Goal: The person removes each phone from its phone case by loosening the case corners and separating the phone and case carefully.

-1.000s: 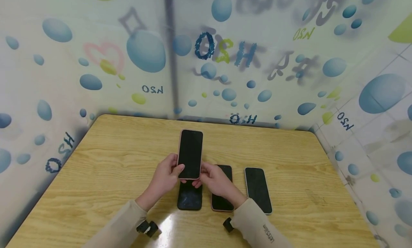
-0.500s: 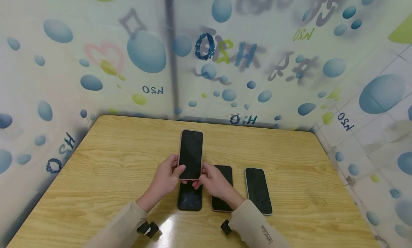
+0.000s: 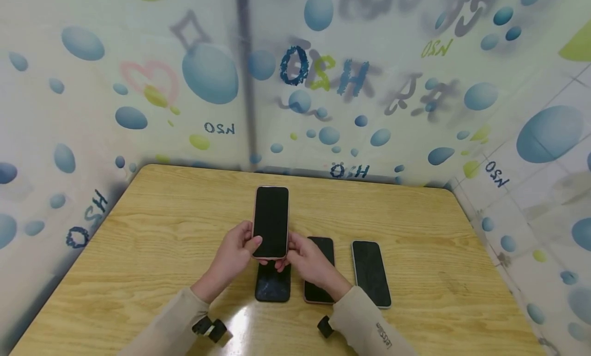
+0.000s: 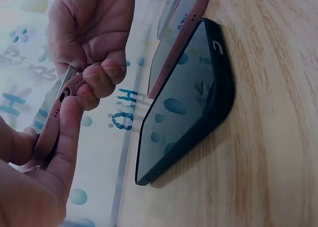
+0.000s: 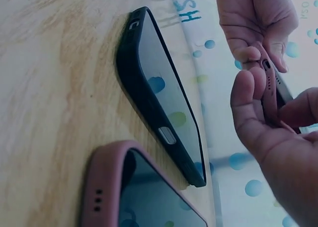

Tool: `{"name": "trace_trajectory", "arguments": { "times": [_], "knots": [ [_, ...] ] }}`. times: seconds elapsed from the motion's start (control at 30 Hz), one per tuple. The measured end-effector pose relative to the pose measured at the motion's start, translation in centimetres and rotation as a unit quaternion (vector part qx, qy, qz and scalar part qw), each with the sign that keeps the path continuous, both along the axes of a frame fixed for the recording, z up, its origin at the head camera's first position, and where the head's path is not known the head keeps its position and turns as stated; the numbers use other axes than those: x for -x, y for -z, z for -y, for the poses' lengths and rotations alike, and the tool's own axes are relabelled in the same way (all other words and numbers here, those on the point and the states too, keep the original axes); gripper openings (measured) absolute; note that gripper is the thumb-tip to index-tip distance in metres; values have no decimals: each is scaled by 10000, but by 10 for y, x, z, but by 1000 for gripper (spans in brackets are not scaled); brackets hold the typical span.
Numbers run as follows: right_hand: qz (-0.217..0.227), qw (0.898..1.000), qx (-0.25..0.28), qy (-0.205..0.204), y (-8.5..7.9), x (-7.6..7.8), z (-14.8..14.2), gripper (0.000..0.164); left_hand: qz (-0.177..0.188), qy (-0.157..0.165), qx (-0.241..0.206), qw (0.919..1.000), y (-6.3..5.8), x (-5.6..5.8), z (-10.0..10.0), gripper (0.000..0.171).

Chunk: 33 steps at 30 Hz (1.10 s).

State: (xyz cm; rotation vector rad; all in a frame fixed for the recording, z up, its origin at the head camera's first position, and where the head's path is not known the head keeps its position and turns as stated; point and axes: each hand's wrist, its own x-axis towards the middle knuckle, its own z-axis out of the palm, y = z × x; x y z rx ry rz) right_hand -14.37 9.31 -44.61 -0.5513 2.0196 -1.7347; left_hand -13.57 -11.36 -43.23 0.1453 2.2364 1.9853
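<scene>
Upright above the table, both hands hold a smartphone with a dark screen in a pink phone case. My left hand grips its lower left side, thumb over the screen's edge and fingers behind. At the lower right corner my right hand pinches the case between thumb and curled fingers. Along the bottom end, the case rim stands a little apart from the phone in both wrist views. Below the hands lies a black-cased phone, screen up, its upper part hidden behind the held one.
Under the right forearm lies another pink-cased phone, partly covered. Right of it rests a phone with a pale edge. All lie on the wooden table, whose far edge meets a patterned wall.
The held phone and my left hand have shifted slightly to the left. My right hand stays at the lower right corner; the phones on the table have not moved.
</scene>
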Motion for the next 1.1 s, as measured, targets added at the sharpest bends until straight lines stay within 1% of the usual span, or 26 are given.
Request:
{"name": "trace_trajectory", "arguments": {
  "times": [0.07,0.2,0.37,0.47,0.6,0.7,0.83,0.9,0.97,1.1],
  "knots": [
    [24,9999,58,-97,-2,1,-2,47,68,30,-144,9999,-1,0,1,19],
    [17,9995,63,-323,-6,4,-5,47,91,9,-213,9997,-3,1,2,20],
    [-344,9978,-293,-486,-8,7,-9,41,86,-129,-86,9998,-2,2,3,19],
    [-638,9953,-610,-391,-8,7,-13,33,17,-200,-18,9998,-1,1,2,17],
    [-888,9909,-1011,-82,-8,6,-16,21,-152,-265,42,9995,1,0,2,16],
    [-893,9890,-1179,-9,-8,4,-14,27,-261,-297,105,9992,2,0,2,16],
    [-797,9888,-1260,27,-6,2,-9,39,-335,-290,260,9987,4,0,2,14],
    [-818,9877,-1325,119,-4,0,-6,40,-356,-263,333,9985,4,0,1,13],
    [-917,9856,-1408,211,-3,-1,-4,42,-382,-256,380,9982,4,-1,1,13],
    [-1289,9781,-1608,310,-1,-2,0,40,-469,-232,419,9978,4,-2,2,16]
  ]
}}
